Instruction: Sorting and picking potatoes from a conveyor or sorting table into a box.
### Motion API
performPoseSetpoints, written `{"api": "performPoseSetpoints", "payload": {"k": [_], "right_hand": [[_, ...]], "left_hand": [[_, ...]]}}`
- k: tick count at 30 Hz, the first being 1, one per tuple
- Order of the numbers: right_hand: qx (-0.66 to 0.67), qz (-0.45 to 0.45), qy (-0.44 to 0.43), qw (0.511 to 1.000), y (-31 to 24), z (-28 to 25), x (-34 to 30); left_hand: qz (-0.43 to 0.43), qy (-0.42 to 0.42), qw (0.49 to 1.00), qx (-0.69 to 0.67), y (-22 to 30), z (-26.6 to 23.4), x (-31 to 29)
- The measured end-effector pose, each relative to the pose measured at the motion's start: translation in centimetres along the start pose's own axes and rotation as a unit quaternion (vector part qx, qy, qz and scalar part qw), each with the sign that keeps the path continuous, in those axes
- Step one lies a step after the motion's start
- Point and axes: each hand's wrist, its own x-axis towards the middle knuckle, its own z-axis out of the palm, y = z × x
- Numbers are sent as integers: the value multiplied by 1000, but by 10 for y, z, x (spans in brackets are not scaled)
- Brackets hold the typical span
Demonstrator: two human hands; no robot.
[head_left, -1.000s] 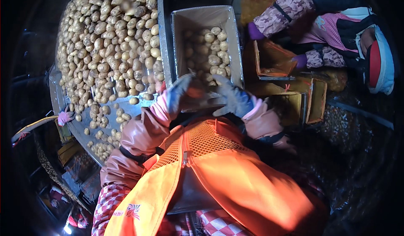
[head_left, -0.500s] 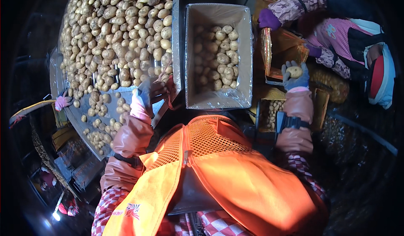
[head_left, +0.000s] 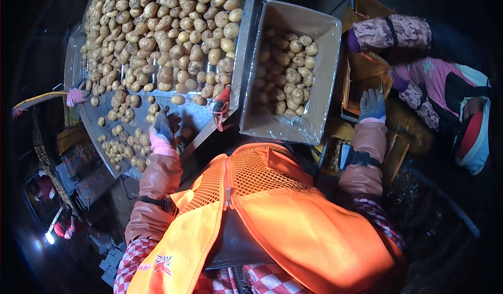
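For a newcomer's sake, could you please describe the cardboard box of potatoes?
Find the big potato heap on the metal table at upper left. Just right of the table's edge stands a cardboard box, holding potatoes. Its grey-brown walls and clear plastic lining set it apart from the orange crates farther right.

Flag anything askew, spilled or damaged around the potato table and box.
One mild oddity: a stringy red object at the metal table's near right corner, unlike the potatoes beside it; I can't tell what it is. No clear spill shows, and the cardboard box looks intact; dark areas are hard to judge.
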Motion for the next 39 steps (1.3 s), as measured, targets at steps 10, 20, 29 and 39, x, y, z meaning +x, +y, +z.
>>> {"api": "performPoseSetpoints", "payload": {"k": [10,20,29,39], "right_hand": [[-40,-64,-528,846,-17,70,47],[103,49,-823,557,8,245,-91],[-498,114,-444,736,185,366,-361],[-822,-183,-390,372,344,374,-389]], "left_hand": [[-23,36,990,-134,-36,-61,-43],[294,9,780,552,-68,-140,-58],[199,-26,924,325,-27,-246,45],[59,193,932,-299,-209,-360,97]]}}
